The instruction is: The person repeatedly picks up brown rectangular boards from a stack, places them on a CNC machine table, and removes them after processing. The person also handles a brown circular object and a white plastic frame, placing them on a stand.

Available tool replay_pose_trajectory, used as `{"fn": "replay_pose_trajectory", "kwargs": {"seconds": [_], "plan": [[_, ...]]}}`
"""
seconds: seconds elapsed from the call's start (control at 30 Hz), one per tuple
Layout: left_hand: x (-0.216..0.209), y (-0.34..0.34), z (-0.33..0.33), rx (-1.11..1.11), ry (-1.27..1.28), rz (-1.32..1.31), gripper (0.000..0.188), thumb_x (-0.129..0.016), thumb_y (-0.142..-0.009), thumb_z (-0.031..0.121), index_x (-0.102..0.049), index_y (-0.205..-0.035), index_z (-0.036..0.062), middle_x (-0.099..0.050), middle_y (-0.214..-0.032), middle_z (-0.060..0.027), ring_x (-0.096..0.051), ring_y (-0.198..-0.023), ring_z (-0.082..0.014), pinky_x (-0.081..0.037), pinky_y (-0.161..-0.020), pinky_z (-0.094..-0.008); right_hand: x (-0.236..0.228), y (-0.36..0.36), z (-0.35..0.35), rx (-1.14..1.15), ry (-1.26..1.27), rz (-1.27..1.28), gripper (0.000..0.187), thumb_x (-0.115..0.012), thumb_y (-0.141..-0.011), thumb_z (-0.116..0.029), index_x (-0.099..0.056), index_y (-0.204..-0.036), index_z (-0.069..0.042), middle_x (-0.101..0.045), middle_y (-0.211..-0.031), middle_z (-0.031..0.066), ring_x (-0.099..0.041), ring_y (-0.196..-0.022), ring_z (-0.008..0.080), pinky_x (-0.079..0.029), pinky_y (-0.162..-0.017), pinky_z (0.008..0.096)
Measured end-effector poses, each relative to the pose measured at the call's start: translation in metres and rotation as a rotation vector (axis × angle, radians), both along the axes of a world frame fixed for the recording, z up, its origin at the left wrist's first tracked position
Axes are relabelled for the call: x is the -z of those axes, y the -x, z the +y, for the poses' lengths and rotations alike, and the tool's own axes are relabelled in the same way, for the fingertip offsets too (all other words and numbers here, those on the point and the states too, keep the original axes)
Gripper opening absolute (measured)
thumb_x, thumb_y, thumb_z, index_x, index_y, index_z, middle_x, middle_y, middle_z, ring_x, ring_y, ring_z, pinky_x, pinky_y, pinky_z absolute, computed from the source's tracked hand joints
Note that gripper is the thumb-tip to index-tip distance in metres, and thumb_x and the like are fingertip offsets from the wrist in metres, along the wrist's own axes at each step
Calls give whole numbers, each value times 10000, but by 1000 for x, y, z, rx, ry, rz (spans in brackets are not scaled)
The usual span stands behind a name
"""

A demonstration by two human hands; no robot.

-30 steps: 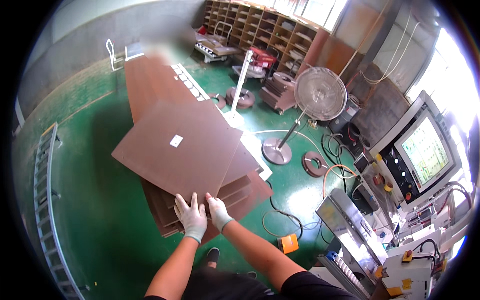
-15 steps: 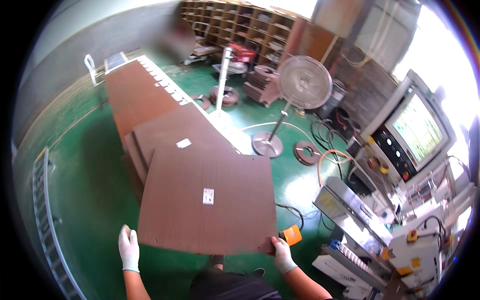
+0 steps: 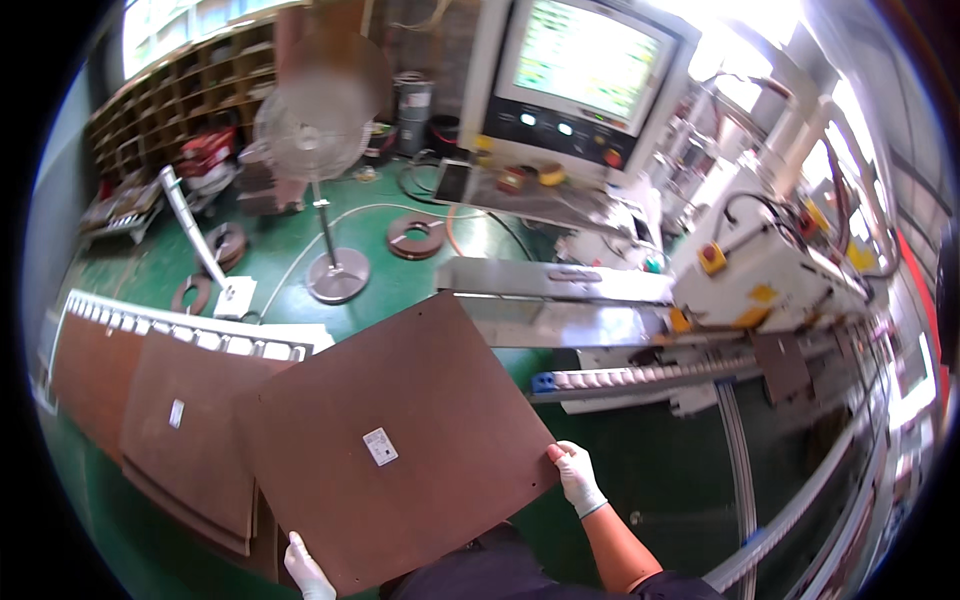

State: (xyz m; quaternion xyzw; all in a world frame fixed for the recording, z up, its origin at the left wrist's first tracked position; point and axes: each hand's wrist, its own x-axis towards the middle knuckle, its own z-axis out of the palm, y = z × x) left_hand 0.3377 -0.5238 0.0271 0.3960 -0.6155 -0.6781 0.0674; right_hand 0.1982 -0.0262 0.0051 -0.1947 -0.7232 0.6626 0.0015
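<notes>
We are gripping a brown panel (image 3: 400, 440) with left hand (image 3: 305, 568) and right hand (image 3: 577, 475) closed on its edges, above the green floor (image 3: 400, 270), a machine (image 3: 760, 270) standing far right.

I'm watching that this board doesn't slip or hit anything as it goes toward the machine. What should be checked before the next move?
1. Right hand on the brown board: ok, it grips the right corner.
2. Left hand on the board: ok, at the near edge, though partly out of frame.
3. Board free of the stack: cannot tell, its left edge overlaps the stack in this view.
4. Machine infeed table bare: ok, nothing shows on it.
5. Floor fan out of the way: ok, it stands well behind the board.
</notes>
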Motion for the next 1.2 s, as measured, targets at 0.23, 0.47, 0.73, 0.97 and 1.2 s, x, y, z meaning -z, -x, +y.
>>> {"fn": "replay_pose_trajectory", "kwargs": {"seconds": [0.23, 0.47, 0.73, 0.97, 1.2], "plan": [[16, 111, 71, 276, 66, 136, 457, -525, -1083, 394, -572, -819, 24, -561, -766, 6, -512, -726, -92, -464, -688, -287, 40, -62, 94, 438, 123, 27, 288, -704, -979, -289, -708, -1018, -3, -663, -905, -32, -570, -832, 80, -458, -793, 261], [28, 183, 139, 496, -154, 109, 441, -480, -1090, 379, -637, -1156, -28, -685, -1086, -86, -653, -950, -195, -541, -882, -346, 65, -74, 164, 662, 111, 53, 317, -650, -1008, -332, -695, -943, -25, -656, -867, -24, -569, -794, 82, -463, -737, 273], [57, 232, 183, 544, -285, 113, 495, -530, -1066, 394, -483, -1436, 68, -560, -1422, -91, -564, -1258, -275, -472, -1072, -453, 18, -29, 181, 1286, 1030, 301, 448, -550, -988, -526, -644, -1056, -94, -682, -1074, 76, -638, -981, 262, -495, -926, 452], [-59, 233, 298, 512, -281, -170, 594, -418, -1069, 445, -463, -1479, 17, -530, -1465, -161, -531, -1312, -329, -422, -1141, -460, -12, -8, 119, 978, 1325, 218, 569, -578, -975, -501, -570, -1372, -94, -585, -1414, 101, -534, -1293, 306, -376, -1148, 493], [10, 250, 313, 600, -401, -183, 669, -356, -1074, 532, -433, -1514, 34, -491, -1524, -149, -491, -1370, -333, -385, -1175, -482, 83, -7, 76, 960, 736, -66, 418, -628, -985, -282, -625, -1337, -57, -608, -1393, 68, -526, -1298, 214, -352, -1169, 394]]}}
